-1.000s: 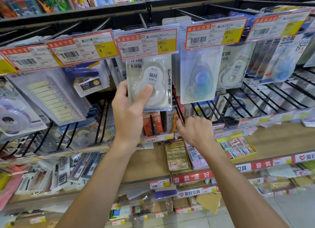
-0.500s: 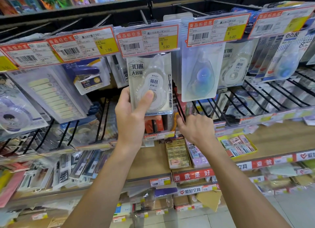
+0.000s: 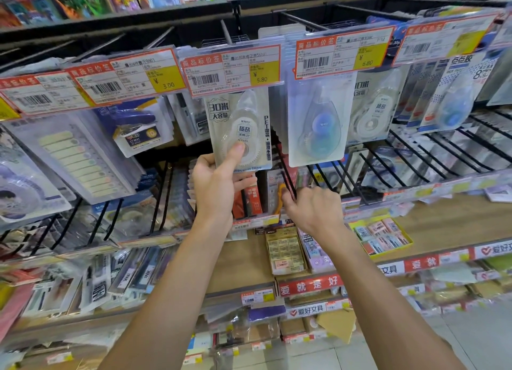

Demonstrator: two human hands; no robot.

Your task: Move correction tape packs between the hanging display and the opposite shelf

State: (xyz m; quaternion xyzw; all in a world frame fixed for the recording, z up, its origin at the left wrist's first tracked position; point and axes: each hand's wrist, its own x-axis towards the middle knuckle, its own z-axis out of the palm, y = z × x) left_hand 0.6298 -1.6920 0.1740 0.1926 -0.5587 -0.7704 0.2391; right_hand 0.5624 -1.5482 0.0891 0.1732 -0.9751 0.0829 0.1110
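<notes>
Holding correction tape pack (image 3: 240,131) at hook under price tag (image 3: 231,67), left hand (image 3: 219,187) grip pinching it; right hand (image 3: 313,209) grip unclear among lower rods. Next: likely seat or free pack's hang hole.

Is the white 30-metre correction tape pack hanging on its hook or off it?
Cannot tell: the left hand grips the white correction tape pack upright, its top hidden behind the 5.80 price tag.

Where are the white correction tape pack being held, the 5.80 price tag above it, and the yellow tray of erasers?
white correction tape pack (image 3: 238,128), head view, on the label at its middle.
5.80 price tag (image 3: 232,70), head view, on its white centre.
yellow tray of erasers (image 3: 407,238), head view, on its right rim.
</notes>
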